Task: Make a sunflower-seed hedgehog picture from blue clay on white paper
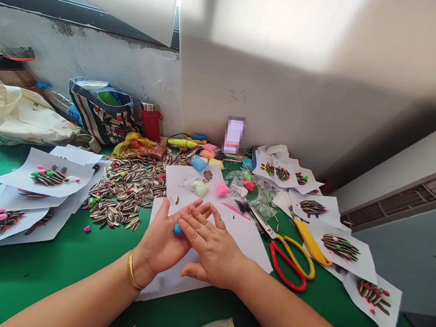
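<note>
A small blue ball, which looks like modelling clay, lies between my palms. My left hand is turned palm up beneath it, fingers stretched out, and holds it. Laid flat across from the right, my right hand has straight fingers; its index-finger side touches the ball. Both hands are over a stack of white paper. On that paper beyond them are lumps of pale green clay and pink clay, and a pink tool.
Sunflower seeds are heaped left of the paper. Red-and-yellow-handled scissors and a yellow comb-like piece lie right. Seed-decorated sheets line both sides. A red flask and striped bag stand by the wall.
</note>
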`<state>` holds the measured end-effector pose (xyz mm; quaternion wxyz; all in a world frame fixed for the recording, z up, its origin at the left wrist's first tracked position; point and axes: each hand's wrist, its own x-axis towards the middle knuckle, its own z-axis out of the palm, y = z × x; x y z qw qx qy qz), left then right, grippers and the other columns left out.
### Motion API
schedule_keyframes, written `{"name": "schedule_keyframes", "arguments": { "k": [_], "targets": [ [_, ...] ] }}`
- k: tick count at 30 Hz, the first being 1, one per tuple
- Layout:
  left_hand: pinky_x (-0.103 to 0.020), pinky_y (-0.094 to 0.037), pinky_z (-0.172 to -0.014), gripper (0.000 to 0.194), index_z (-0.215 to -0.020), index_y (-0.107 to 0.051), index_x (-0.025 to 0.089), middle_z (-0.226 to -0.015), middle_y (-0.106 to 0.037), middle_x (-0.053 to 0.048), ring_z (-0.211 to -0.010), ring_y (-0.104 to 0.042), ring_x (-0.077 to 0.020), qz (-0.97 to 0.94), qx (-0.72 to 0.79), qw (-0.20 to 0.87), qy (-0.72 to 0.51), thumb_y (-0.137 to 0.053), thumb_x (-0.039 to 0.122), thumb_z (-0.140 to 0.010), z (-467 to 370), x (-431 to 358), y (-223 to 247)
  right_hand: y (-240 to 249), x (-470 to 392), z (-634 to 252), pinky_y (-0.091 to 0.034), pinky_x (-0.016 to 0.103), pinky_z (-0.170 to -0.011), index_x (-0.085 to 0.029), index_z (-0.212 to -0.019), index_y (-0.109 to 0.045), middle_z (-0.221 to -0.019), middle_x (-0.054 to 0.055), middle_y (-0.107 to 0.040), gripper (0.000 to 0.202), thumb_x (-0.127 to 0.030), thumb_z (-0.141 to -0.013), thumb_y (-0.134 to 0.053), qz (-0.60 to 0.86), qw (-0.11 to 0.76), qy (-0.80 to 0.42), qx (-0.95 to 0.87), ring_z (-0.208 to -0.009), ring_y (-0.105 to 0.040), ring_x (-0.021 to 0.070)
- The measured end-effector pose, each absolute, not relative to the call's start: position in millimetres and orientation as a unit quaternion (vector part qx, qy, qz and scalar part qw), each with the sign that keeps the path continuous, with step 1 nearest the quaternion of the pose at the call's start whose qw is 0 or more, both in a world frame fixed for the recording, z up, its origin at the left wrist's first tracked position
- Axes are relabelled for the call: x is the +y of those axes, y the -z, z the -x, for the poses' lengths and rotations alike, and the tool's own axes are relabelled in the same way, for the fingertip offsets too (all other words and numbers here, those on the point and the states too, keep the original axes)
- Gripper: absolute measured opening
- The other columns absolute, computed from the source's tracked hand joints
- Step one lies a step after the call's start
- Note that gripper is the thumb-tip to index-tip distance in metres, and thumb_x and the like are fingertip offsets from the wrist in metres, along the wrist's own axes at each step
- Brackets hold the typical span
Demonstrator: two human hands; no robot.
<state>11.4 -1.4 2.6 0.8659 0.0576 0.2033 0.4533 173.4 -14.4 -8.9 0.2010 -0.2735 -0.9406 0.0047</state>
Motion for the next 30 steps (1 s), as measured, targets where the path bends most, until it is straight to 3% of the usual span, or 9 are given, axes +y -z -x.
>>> {"name": "schedule_keyframes", "arguments": {
  "k": [4, 7, 12, 17, 21, 25, 30],
  "targets": [
    [-0.042, -0.034, -0.113, 0.079, -0.146, -0.039, 0.013, -0.143, -0.05, -0.019, -0.131, -0.049, -0.0271, -0.065, 0.234, 0.833, -0.497, -0.027, 0.069, -0.091, -6.5, 5.4, -5.3, 8.9, -15.8, -173.1, 0.003, 0.053, -0.12, -0.013, -0.152, -0.024, -0.154, 0.012, -0.034, 0.08, -0.066, -0.093, -0.038, 0.238, 0.2, -0.041, -0.95, -0.148, -0.015, 0.0244],
    [-0.047, -0.036, -0.111, 0.077, -0.145, -0.041, 0.014, -0.142, -0.051, -0.018, -0.13, -0.05, -0.0305, -0.07, 0.242, 0.857, -0.45, -0.031, 0.068, -0.091, -10.9, 0.9, -3.9, 13.7, -14.8, -171.7, 0.001, 0.052, -0.121, -0.013, -0.151, -0.025, -0.15, 0.013, -0.042, 0.073, -0.06, -0.096, -0.036, 0.261, 0.236, -0.079, -0.933, -0.147, -0.021, 0.0228],
    [-0.045, -0.043, -0.103, 0.07, -0.143, -0.045, 0.02, -0.134, -0.058, -0.014, -0.122, -0.056, -0.0294, -0.088, 0.24, 0.877, -0.408, -0.032, 0.066, -0.092, -17.9, -9.8, -5.3, 18.5, -10.8, -170.8, -0.013, 0.05, -0.12, -0.019, -0.137, -0.046, -0.133, 0.011, -0.061, 0.049, -0.043, -0.095, -0.05, 0.316, 0.351, -0.147, -0.869, -0.136, -0.044, 0.022],
    [-0.032, -0.05, -0.089, 0.065, -0.133, -0.054, 0.017, -0.126, -0.062, -0.013, -0.106, -0.062, -0.0225, -0.118, 0.183, 0.89, -0.401, -0.032, 0.064, -0.094, -17.0, -9.7, -10.0, 15.4, -10.1, -175.2, -0.023, 0.049, -0.116, -0.026, -0.12, -0.058, -0.114, 0.003, -0.071, 0.029, -0.027, -0.091, -0.056, 0.334, 0.43, -0.215, -0.811, -0.126, -0.055, 0.0212],
    [-0.03, -0.049, -0.09, 0.042, -0.119, -0.063, 0.016, -0.12, -0.064, -0.011, -0.094, -0.064, -0.0167, -0.198, 0.223, 0.866, -0.401, -0.047, 0.047, -0.096, -16.4, -9.1, -9.5, 16.8, -6.7, -184.0, -0.025, 0.049, -0.116, -0.03, -0.13, -0.052, -0.118, 0.003, -0.07, 0.038, -0.029, -0.093, -0.056, 0.361, 0.474, -0.248, -0.764, -0.128, -0.053, 0.022],
    [-0.03, -0.048, -0.09, 0.024, -0.11, -0.068, 0.015, -0.103, -0.068, -0.008, -0.091, -0.064, -0.0151, -0.271, 0.288, 0.836, -0.382, -0.065, 0.028, -0.089, -15.8, -9.5, -3.0, 18.0, -4.6, -188.4, -0.026, 0.05, -0.116, -0.03, -0.134, -0.049, -0.116, 0.003, -0.071, 0.04, -0.034, -0.095, -0.055, 0.376, 0.479, -0.269, -0.746, -0.131, -0.05, 0.0234],
    [-0.025, -0.049, -0.078, 0.02, -0.093, -0.07, 0.015, -0.086, -0.066, -0.003, -0.078, -0.061, -0.0112, -0.322, 0.339, 0.788, -0.4, -0.072, 0.032, -0.082, -12.6, -5.6, 2.4, 15.2, -4.5, -188.2, -0.033, 0.047, -0.113, -0.029, -0.132, -0.053, -0.135, 0.006, -0.059, 0.045, -0.045, -0.091, -0.059, 0.389, 0.458, -0.273, -0.751, -0.136, -0.043, 0.0258]
  ]
}}
